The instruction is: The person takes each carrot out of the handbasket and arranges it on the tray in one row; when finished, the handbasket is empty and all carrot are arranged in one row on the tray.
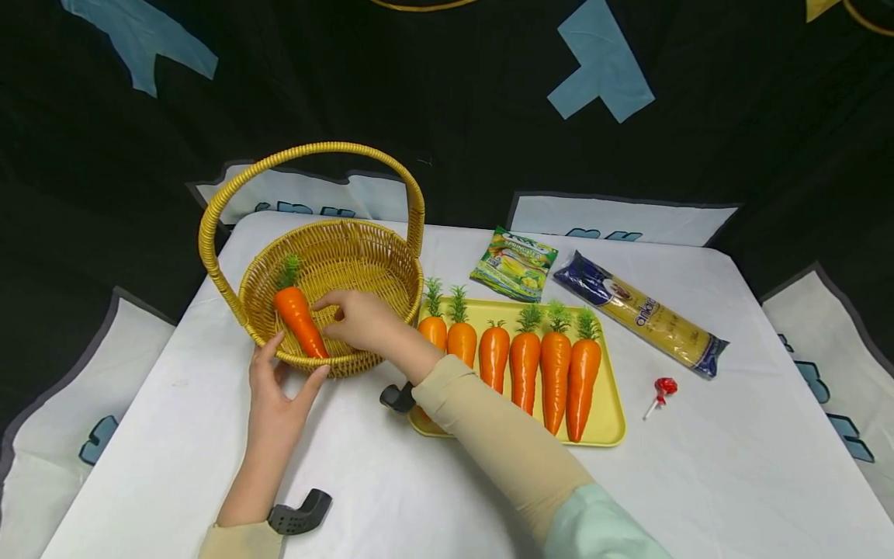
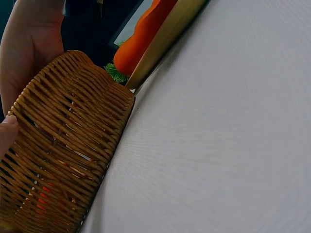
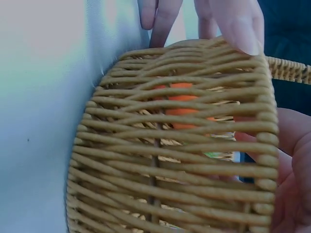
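Note:
An orange toy carrot point(image 1: 302, 321) with a green top lies in the yellow wicker basket point(image 1: 356, 260), along its left side. My right hand point(image 1: 363, 318) reaches over the basket's front right rim, index fingertip right at the carrot's side and thumb apart from it. My left hand point(image 1: 275, 388) holds the basket's front rim, thumb and fingers spread along it. In the left wrist view a thumb point(image 2: 7, 133) shows at the wicker rim. Orange shows through the weave in the right wrist view, where the basket wall point(image 3: 194, 160) hides most of the carrot.
Right of the basket, a yellow tray point(image 1: 611, 411) bears several carrots point(image 1: 525, 361) in a row, partly behind my right forearm. Beyond it lie a green packet point(image 1: 514, 264) and a bag of pasta point(image 1: 642, 314). A red lollipop point(image 1: 665, 387) is farther right. The basket's tall handle point(image 1: 328, 147) arches overhead.

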`<state>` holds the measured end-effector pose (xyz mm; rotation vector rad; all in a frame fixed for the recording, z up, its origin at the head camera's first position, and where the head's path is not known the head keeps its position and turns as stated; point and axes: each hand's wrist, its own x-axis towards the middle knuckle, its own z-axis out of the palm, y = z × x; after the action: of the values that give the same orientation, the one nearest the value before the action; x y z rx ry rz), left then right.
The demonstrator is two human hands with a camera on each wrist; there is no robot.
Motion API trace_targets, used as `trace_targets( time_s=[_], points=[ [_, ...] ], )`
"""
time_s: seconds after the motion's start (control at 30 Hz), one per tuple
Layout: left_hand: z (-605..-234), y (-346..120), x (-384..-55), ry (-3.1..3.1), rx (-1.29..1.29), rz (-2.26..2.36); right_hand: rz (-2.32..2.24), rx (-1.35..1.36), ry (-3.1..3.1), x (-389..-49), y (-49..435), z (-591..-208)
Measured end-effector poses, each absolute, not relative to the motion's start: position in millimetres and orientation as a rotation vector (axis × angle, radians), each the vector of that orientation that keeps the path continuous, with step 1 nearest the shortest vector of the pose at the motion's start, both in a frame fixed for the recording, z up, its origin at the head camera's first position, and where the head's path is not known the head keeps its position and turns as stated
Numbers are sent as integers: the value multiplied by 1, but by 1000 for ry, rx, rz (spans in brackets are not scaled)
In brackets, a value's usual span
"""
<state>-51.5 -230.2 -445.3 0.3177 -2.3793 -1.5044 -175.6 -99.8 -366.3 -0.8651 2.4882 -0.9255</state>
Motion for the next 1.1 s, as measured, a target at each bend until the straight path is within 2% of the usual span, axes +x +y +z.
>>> trace_targets(
  time_s=[0.6,1.1],
  points=[
    [-442,-229,-50,-2347,275,-1509,-787,-855,2457,-172,-127,-377],
    [-441,-230,-50,-2333,257,-1512,-559,-957,2440,-170,-137,-378]
  ],
)
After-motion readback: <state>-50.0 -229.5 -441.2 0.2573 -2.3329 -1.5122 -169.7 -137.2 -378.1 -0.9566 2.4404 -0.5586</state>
